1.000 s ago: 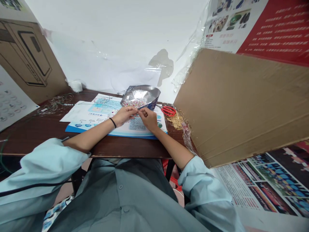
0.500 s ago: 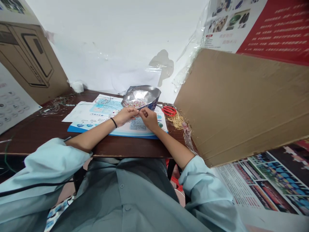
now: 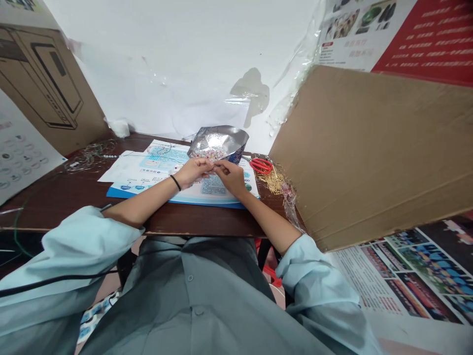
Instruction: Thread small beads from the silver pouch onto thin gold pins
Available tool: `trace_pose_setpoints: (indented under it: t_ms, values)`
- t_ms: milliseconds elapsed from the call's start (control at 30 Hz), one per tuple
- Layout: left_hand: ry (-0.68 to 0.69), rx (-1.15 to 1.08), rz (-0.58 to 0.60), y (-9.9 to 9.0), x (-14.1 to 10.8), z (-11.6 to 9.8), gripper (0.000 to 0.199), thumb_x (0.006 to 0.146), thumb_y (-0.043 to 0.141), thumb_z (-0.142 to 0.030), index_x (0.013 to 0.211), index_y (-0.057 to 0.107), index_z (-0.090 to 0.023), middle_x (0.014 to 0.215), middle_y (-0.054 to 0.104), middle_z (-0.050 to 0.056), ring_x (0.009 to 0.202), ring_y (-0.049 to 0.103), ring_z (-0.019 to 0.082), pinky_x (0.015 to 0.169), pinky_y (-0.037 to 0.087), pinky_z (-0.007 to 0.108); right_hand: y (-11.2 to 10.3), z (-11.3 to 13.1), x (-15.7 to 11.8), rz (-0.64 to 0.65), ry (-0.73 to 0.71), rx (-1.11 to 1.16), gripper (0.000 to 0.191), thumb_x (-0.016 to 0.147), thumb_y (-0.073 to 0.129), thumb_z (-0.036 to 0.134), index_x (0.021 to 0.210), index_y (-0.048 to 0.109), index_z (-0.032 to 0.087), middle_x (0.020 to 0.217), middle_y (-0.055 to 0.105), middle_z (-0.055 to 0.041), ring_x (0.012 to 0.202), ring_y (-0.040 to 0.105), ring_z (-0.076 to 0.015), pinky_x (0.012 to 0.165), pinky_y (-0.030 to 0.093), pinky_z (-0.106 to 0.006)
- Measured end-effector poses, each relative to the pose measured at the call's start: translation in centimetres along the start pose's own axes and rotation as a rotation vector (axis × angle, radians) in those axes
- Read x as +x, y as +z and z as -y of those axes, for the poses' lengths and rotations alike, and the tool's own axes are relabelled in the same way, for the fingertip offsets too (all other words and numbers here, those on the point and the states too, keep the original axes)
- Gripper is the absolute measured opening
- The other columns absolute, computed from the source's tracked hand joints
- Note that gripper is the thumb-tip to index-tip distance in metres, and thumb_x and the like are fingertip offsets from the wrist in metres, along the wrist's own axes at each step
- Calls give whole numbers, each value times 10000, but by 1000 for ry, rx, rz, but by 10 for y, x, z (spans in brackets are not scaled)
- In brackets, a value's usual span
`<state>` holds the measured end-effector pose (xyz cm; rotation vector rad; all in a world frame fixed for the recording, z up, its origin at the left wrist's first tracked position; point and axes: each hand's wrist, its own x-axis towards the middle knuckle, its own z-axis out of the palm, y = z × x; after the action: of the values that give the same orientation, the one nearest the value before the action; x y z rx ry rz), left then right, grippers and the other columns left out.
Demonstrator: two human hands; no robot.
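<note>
An open silver-lined bag (image 3: pixel 221 138) holds many small pink, red and clear beads (image 3: pixel 209 155). Just in front of it, over the printed sheets (image 3: pixel 162 182), my left hand (image 3: pixel 194 171) is closed in a pinch, a black band round its wrist. My right hand (image 3: pixel 229 176) is closed too, its fingertips meeting those of my left hand. Whatever lies between the fingertips is too small to make out. Right of my right hand are red-handled scissors (image 3: pixel 260 165).
Gold-coloured sticks (image 3: pixel 274 182) lie beside the scissors, with crumpled clear plastic (image 3: pixel 290 199) near them. A tangle of thin wire (image 3: pixel 90 157) sits at the left of the dark table (image 3: pixel 199 224). Cardboard panels stand left (image 3: pixel 55 84) and right (image 3: pixel 377 153).
The view has shifted slightly, so the scene sits a little higher and further right. My hands remain together in front of the bag, with small changes in their finger posture.
</note>
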<state>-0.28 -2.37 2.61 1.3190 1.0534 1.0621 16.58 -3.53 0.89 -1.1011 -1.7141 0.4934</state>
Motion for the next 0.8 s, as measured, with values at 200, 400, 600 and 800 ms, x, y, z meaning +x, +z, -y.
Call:
trace_pose_setpoints:
  t_ms: [200, 400, 600, 800]
  values:
    - [126, 113, -22, -1, -3, -5, 263, 726, 897, -357, 670, 723, -169, 674, 666, 43, 736, 647, 179, 743, 531, 323, -1, -5, 0, -12, -45, -19, 107, 890, 711, 217, 923, 813, 220, 796, 728, -8, 696, 584, -147, 748, 492, -294]
    - [245, 145, 21, -3, 0, -1, 300, 708, 862, -423, 657, 700, -176, 628, 649, 30, 686, 623, 168, 724, 544, 321, 0, -13, 1, -24, -111, -71, 122, 902, 715, 186, 939, 826, 222, 769, 725, -4, 689, 598, -148, 729, 499, -287]
    - [311, 181, 44, -7, 8, 5, 286, 715, 833, -404, 657, 690, -163, 618, 641, 21, 653, 605, 152, 705, 536, 312, 1, -16, 1, -46, -162, -109, 117, 911, 708, 197, 941, 818, 223, 769, 731, -8, 671, 597, -151, 709, 501, -291]
    - [300, 188, 40, -7, 8, 6, 262, 752, 813, -374, 675, 677, -164, 602, 625, 8, 609, 576, 136, 651, 499, 288, -1, -9, -2, -44, -112, -65, 73, 887, 693, 235, 891, 765, 218, 748, 706, 4, 631, 562, -138, 686, 485, -290]
